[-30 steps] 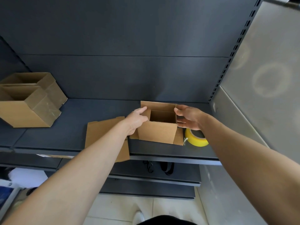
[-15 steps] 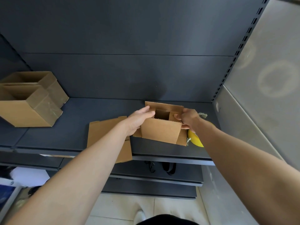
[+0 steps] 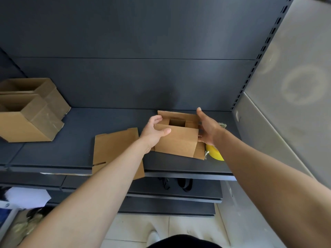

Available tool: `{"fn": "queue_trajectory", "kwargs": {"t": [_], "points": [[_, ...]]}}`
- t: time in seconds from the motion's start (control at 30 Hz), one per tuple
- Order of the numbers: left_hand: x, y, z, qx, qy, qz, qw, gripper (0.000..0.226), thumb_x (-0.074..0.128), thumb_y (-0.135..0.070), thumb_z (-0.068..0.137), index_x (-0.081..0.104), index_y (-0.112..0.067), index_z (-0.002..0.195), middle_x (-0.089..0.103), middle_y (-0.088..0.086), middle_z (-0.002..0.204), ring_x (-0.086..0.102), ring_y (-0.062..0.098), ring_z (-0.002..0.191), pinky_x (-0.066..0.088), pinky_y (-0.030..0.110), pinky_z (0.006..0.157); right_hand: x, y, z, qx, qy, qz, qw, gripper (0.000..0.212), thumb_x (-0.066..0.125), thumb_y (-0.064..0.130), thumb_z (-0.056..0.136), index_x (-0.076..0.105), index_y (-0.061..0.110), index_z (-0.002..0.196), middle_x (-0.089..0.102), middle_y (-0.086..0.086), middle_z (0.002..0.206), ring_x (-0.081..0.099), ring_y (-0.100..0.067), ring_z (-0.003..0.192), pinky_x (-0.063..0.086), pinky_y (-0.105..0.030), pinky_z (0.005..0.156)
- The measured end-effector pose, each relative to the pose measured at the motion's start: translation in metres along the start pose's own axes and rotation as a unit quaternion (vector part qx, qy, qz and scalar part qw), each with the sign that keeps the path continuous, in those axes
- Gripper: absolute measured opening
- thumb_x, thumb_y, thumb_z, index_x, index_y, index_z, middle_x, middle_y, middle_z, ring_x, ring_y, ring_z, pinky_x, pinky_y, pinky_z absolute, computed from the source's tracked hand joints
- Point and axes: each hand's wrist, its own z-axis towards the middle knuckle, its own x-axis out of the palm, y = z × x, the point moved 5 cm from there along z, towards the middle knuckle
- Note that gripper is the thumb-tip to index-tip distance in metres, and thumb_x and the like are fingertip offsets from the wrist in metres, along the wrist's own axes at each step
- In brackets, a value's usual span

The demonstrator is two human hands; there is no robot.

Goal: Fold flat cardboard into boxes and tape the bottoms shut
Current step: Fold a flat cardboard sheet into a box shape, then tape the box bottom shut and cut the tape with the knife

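A small brown cardboard box (image 3: 177,142) stands on the dark shelf (image 3: 75,149), its side flaps folded in over a small square gap on top. My left hand (image 3: 154,133) grips its left upper edge, thumb on the near face. Against the box's right side my right hand (image 3: 207,129) lies flat, fingers stretched toward the far flap. A flat cardboard sheet (image 3: 114,149) lies left of the box and hangs over the shelf's front edge. A yellow tape roll (image 3: 215,153) sits right of the box, partly hidden by my right forearm.
Two folded cardboard boxes (image 3: 26,115) stand at the shelf's left end, one behind the other. A grey wall panel (image 3: 286,104) closes the right side. Lower shelves (image 3: 161,199) hold black straps, and white paper lies at the bottom left.
The side flaps have been folded inward, so the box's opening has shrunk to a small gap. My right hand has moved from the flap to the box's right side, fingers extended.
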Motion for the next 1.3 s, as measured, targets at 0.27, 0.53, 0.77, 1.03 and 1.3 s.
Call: {"fn": "queue_trajectory", "kwargs": {"t": [0.27,0.53,0.77,1.03,1.3], "points": [[0.003,-0.001,-0.005,0.006,-0.066,0.022,0.998,0.08,0.074,-0.015,0.082,0.024,-0.035,0.14,0.036,-0.01,0.127,0.034,0.013,0.116,0.033,0.03,0.091,-0.001,-0.003,-0.003,-0.014,-0.01,-0.016,1.0,0.028,0.063,0.028,0.091,0.055,0.017,0.115,0.06,-0.009,0.117,0.059,-0.028,0.106,0.049,-0.048,0.096],[0.01,-0.006,-0.005,0.016,-0.044,0.1,0.994,0.011,0.071,-0.025,0.086,0.068,-0.032,0.094,0.03,-0.006,0.117,0.036,0.015,0.118,0.029,0.024,0.094,0.004,-0.005,-0.004,-0.059,-0.018,-0.139,0.988,0.033,0.056,0.007,0.095,0.059,0.023,0.123,0.058,-0.004,0.116,0.058,-0.023,0.104,0.051,-0.042,0.093],[0.022,-0.039,0.001,0.11,-0.077,0.33,0.934,0.005,0.068,-0.019,0.086,0.067,-0.015,0.088,0.049,-0.005,0.119,0.038,0.021,0.114,0.026,0.033,0.09,-0.031,-0.004,-0.003,-0.104,-0.02,-0.124,0.987,0.028,0.049,0.018,0.098,0.059,0.017,0.124,0.061,-0.005,0.124,0.056,-0.024,0.113,0.042,-0.034,0.095],[0.041,-0.051,0.005,0.151,-0.035,0.406,0.901,0.019,0.054,0.009,0.087,0.058,-0.008,0.079,0.057,0.012,0.105,0.052,0.029,0.099,0.039,0.031,0.074,-0.09,-0.019,-0.012,-0.003,-0.024,-0.737,0.676,0.037,0.054,0.014,0.088,0.056,0.007,0.125,0.057,-0.007,0.106,0.055,-0.026,0.107,0.042,-0.026,0.083],[0.039,-0.048,0.007,0.132,-0.032,0.366,0.921,0.013,0.057,0.002,0.088,0.06,-0.008,0.081,0.058,0.013,0.107,0.053,0.028,0.099,0.042,0.032,0.078,-0.078,0.004,-0.035,-0.06,-0.062,-0.751,0.655,0.039,0.045,0.024,0.099,0.048,0.02,0.138,0.048,-0.006,0.139,0.04,-0.026,0.131,0.025,-0.041,0.113]]}}
